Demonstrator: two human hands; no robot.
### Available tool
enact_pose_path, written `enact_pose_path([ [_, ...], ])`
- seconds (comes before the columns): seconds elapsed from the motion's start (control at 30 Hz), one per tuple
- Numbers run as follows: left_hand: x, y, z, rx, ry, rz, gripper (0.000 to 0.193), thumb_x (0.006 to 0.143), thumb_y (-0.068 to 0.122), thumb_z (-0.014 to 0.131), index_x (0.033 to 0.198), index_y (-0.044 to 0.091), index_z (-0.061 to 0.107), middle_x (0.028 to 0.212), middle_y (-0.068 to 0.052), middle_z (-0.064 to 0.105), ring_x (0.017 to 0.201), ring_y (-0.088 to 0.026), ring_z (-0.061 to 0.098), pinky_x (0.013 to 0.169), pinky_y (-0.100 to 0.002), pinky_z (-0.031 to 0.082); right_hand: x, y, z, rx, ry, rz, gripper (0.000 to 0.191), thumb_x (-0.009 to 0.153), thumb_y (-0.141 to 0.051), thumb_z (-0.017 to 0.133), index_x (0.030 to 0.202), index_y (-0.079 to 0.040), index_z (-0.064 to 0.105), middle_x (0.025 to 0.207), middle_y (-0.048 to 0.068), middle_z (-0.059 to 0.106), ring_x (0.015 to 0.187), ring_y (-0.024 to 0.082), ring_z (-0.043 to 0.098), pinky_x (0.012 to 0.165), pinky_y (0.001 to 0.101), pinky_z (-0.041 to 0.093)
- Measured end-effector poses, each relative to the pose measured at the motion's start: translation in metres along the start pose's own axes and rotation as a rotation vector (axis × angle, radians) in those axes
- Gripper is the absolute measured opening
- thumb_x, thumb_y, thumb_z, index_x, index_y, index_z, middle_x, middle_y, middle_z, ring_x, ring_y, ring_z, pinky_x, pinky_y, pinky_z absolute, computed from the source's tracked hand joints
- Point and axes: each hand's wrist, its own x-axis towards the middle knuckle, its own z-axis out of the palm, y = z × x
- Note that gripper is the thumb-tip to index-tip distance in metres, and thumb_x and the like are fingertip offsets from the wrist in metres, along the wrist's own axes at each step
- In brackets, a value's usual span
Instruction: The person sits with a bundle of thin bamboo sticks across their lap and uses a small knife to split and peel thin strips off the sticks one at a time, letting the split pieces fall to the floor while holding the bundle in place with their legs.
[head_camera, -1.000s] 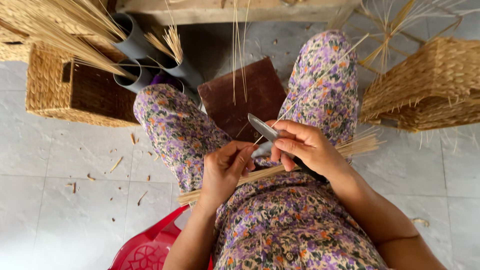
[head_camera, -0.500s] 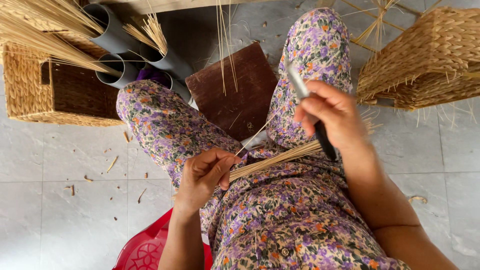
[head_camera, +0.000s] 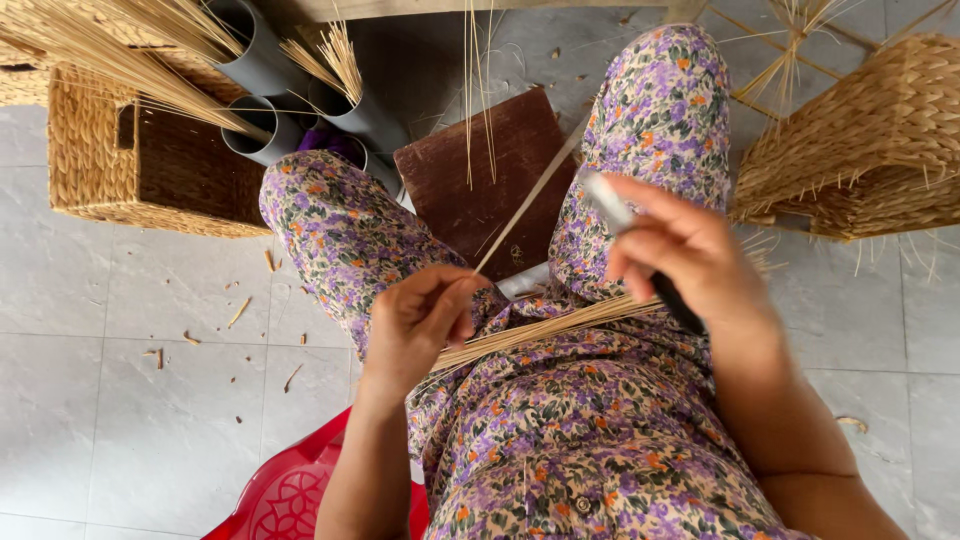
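Left hand is pinching a thin strip; right hand is clenching a knife, whose blade is risking nicking fingers.

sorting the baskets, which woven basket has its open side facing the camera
The woven basket at left: its dark hollow inside shows. The woven basket at right shows only its woven outer walls and loose ends.

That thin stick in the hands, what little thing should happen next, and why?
Probably bring the knife back down to the thin stick. The right hand holds the knife lifted clear, while the left hand pinches the stick's near end, its far end pointing away over the brown board.
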Motion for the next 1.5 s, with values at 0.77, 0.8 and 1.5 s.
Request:
enact_pose_path([
  [0.77,0.283,-0.031,-0.047,0.159,0.193,0.170,0.015,0.097,0.019,0.074,0.105,0.009,0.082,0.076,0.006,0.072,0.061,0.000,0.054,0.052,-0.021,0.043,0.189,-0.017,-0.044,0.178,0.140,-0.131,0.024,0.116,-0.009,0.061,0.137,0.002,0.062,0.092,0.013,0.068,0.063,0.017,0.060,0.056,0.0282,0.049],
  [0.8,0.297,-0.039,-0.044,0.224,0.235,0.116,0.013,0.092,0.020,0.076,0.101,0.012,0.082,0.074,0.005,0.074,0.058,0.000,0.054,0.050,-0.020,0.044,0.195,-0.015,-0.042,0.174,0.155,-0.110,0.027,0.115,-0.010,0.061,0.140,0.001,0.063,0.091,0.012,0.068,0.062,0.016,0.059,0.055,0.0276,0.049],
  [1.5,0.385,-0.136,0.000,0.636,0.328,0.043,0.035,0.074,0.033,0.086,0.103,0.016,0.077,0.091,-0.007,0.077,0.087,-0.029,0.074,0.076,-0.041,0.058,0.184,-0.022,-0.033,0.123,0.200,0.008,0.031,0.112,-0.008,0.055,0.141,0.002,0.060,0.086,0.012,0.067,0.058,0.016,0.058,0.060,0.0276,0.049],
])
